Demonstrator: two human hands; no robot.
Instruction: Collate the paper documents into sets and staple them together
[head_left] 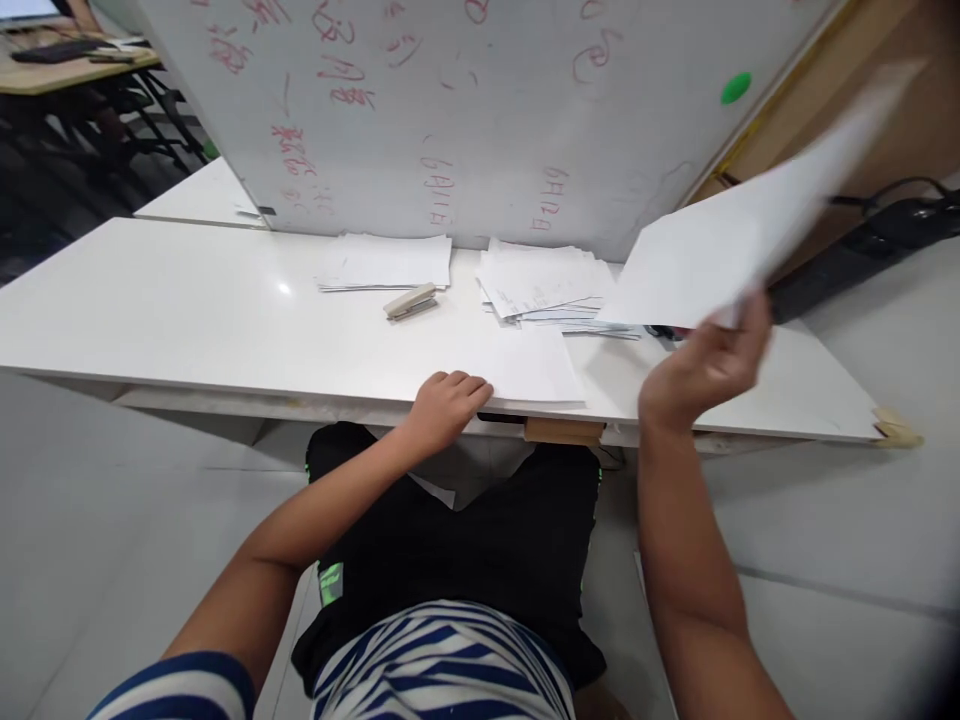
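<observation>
My right hand (pixel 709 365) is raised over the right part of the white desk and pinches a white sheet of paper (pixel 694 255) by its lower edge. The sheet tilts upward, and its far end is blurred by motion. At the desk's front edge, my left hand (pixel 448 410) lies palm down, fingers together, against the left corner of a flat pile of blank white paper (pixel 529 365). Behind that pile is an untidy stack of papers (pixel 544 280), some with faint print. A beige stapler (pixel 411 301) lies to its left, in front of another paper stack (pixel 397 262).
A whiteboard (pixel 465 120) with red handwriting and a green magnet (pixel 736 88) stands along the desk's back. At the right is a black object (pixel 862 250) with a cable. A cardboard box (pixel 562 431) shows under the white desk (pixel 225 320). Another table (pixel 75 72) stands far left.
</observation>
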